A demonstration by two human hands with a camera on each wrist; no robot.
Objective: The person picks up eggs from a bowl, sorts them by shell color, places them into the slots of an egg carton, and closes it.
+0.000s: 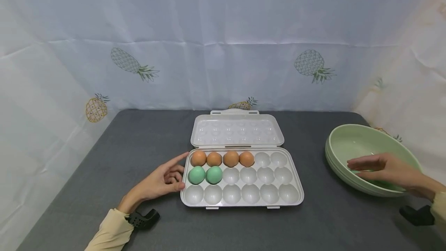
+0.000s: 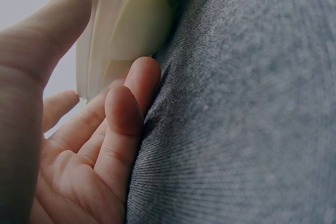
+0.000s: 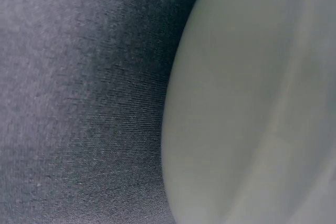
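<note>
Egg tray (image 1: 294, 198) touches left hand (image 1: 162, 183) — bowl (image 1: 343, 142) under right hand (image 1: 386, 169).

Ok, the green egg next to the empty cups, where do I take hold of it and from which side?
Probably from straight above, pinching its exposed upper half. That green egg sits upright in a cup of the egg tray, so only the top shows. Put fingertips front and back: a second green egg crowds one side, while the front cup is empty.

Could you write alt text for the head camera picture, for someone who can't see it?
An open white egg tray on a grey table holds four brown eggs and two green eggs. The left hand touches its left edge; the right hand reaches over a green bowl.
</note>
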